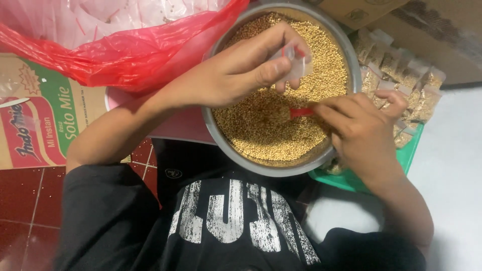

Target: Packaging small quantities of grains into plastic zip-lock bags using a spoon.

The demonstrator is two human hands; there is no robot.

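A small clear plastic bag (295,61) is held over a big round metal bowl (351,60). The bowl is full of tiny yellow seeds (266,125). The bag is pinched by the left hand (236,73), with the thumb on one side and the fingers on the other. The mouth of the bag has a thin red strip on it. The left hand is closed on the bag, above the top part of the bowl.

A small red scoop (301,112) is held in the right hand (364,128). The fingers of this hand are shut around the handle end, so only the red tip is seen. The tip is lying on the seeds, just below the bag. The right hand is placed over the right rim of the bowl.

A green tray (409,155) is seen to the right of the bowl, partly under it. Many small filled bags of seeds (401,70) are piled in it. A red plastic bag (115,55) is spread out at the top left, and its edge is touching the bowl. Empty clear bags are seen inside it. A printed cardboard box (40,115) is lying on the red floor tiles (20,211) at the left. A black shirt with white print (226,221) is worn by the person.
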